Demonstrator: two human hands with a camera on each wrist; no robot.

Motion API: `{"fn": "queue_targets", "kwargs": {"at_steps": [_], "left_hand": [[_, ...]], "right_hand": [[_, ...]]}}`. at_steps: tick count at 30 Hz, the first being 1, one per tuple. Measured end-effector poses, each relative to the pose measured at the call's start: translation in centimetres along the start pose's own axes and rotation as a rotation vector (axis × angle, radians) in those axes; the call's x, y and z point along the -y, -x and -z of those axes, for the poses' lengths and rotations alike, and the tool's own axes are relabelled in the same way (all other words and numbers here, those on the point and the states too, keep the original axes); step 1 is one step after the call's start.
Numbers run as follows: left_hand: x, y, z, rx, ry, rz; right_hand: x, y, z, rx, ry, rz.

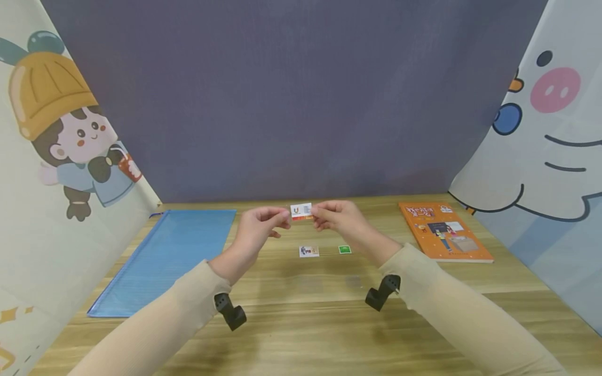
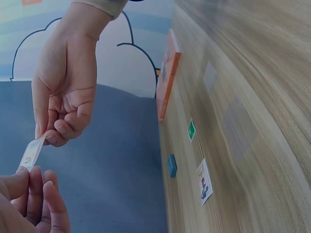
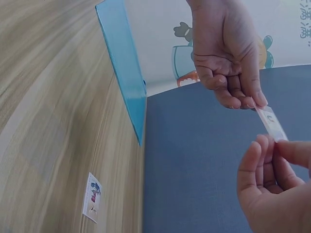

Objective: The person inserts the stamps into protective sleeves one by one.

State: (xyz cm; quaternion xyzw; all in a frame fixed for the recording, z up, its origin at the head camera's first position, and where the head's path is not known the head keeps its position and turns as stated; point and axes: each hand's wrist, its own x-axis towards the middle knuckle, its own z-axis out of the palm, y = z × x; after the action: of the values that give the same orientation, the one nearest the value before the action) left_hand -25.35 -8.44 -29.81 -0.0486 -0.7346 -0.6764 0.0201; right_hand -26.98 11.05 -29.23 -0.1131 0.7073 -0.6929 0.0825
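Observation:
A small white stamp-like card [image 1: 301, 211], with a U-shaped emblem and an orange-red strip along its bottom, is held up above the table between both hands. My left hand [image 1: 254, 230] pinches its left edge between thumb and fingers. At the right edge, my right hand [image 1: 345, 223] pinches it the same way. Below the hands, a white picture stamp [image 1: 309, 251] with printed figures lies flat on the table. To its right lies a smaller green stamp [image 1: 345, 249] with a white border.
On the left lies a blue zip pouch [image 1: 174, 256]; on the right, an orange book [image 1: 446, 232]. A small teal block [image 2: 172, 166] sits near the table's far edge. Two faint see-through rectangles [image 2: 238, 127] lie on the wood. A dark backdrop [image 1: 291, 104] rises behind the table.

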Motion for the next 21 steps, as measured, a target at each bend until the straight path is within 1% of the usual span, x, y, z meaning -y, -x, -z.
{"fn": "queue_targets", "kwargs": {"at_steps": [4, 11, 14, 18, 21], "left_hand": [[-0.02, 0.04, 0.01, 0.010, 0.012, 0.000], [-0.19, 0.15, -0.01, 0.038, 0.009, 0.003], [-0.26, 0.22, -0.01, 0.043, 0.012, 0.007], [-0.31, 0.29, -0.01, 0.045, 0.010, 0.012], [-0.37, 0.31, -0.10, 0.038, 0.003, 0.003]], "right_hand": [[0.09, 0.13, 0.13, 0.042, -0.012, 0.000], [0.21, 0.30, 0.28, 0.092, -0.026, 0.029], [0.28, 0.45, 0.25, 0.087, -0.029, 0.033], [0.31, 0.57, 0.13, 0.046, -0.024, 0.041], [0.19, 0.55, 0.09, 0.020, -0.016, 0.056]]}}
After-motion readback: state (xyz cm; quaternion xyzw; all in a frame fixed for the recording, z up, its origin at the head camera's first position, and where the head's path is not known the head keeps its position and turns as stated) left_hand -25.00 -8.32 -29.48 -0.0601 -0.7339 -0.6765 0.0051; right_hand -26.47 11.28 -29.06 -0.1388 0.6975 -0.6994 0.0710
